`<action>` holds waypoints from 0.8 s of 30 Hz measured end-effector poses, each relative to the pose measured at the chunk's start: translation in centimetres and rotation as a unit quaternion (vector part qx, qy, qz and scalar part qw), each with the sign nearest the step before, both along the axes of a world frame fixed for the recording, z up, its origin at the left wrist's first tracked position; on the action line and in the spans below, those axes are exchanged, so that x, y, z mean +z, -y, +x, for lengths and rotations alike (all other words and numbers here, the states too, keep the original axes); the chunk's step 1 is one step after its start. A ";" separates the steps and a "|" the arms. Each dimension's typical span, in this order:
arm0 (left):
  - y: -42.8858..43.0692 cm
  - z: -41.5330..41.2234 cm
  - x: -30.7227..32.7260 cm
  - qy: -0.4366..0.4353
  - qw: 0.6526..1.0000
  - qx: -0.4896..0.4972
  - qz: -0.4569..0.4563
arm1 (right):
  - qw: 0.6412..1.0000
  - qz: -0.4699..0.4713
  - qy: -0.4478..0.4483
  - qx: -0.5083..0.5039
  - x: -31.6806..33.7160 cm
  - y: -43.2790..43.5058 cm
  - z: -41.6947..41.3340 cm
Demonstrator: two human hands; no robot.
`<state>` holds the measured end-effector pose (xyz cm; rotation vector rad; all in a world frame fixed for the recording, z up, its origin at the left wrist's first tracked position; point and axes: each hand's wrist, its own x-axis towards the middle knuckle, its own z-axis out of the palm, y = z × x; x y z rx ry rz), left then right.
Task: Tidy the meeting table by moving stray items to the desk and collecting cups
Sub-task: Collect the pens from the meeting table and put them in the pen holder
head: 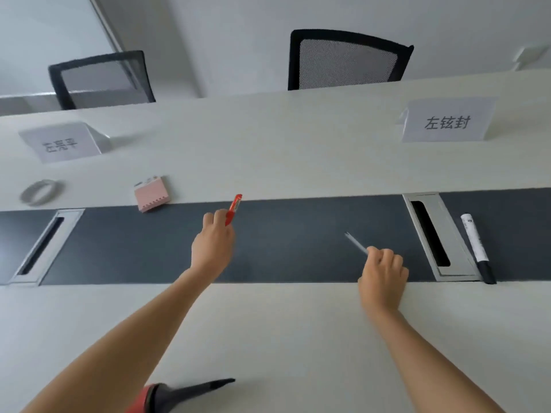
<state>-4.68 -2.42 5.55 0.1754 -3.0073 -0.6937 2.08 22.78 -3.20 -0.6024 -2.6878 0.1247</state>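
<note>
my left hand (213,245) pinches the slim red plastic pen (234,207), my right hand (383,275) grips the thin grey pen (356,244), both above the dark grey table strip (283,251); i judge them light, stiff and slick, so hold mid-barrel.

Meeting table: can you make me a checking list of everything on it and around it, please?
Surface: pale meeting table with a dark grey centre strip and two silver hatches.
Job's things: red pen; thin grey pen; white marker with black cap lying beside the right hatch; pink notepad; grey tape roll. Cups: nothing seen.
Clutter: two white name cards; red-and-black object at the bottom of the view, unclear what.
Hands: left hand grips the red pen; right hand grips the thin grey pen.
Cables: nothing seen.
Surroundings: two black mesh chairs behind the table.
</note>
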 end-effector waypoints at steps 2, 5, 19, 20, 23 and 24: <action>3.1 4.4 3.1 -0.060 0.994 0.063 0.071 | 1.000 -0.015 0.020 0.006 0.4 1.7 3.4; 7.7 12.2 6.2 -0.147 0.969 0.149 0.133 | 0.997 -0.039 0.060 0.012 0.9 4.5 8.4; 25.5 53.4 2.3 -0.088 0.888 0.375 0.249 | 0.949 -0.173 0.183 0.192 3.2 32.1 36.0; 26.5 56.4 1.9 -0.087 0.886 0.375 0.257 | 0.937 -0.180 0.192 0.229 3.5 35.0 38.2; 29.7 65.3 0.9 -0.133 0.861 0.423 0.249 | 0.903 -0.185 0.187 0.339 4.9 42.9 44.7; 31.0 68.0 0.8 -0.142 0.838 0.462 0.251 | 0.891 -0.186 0.163 0.380 5.5 45.1 46.7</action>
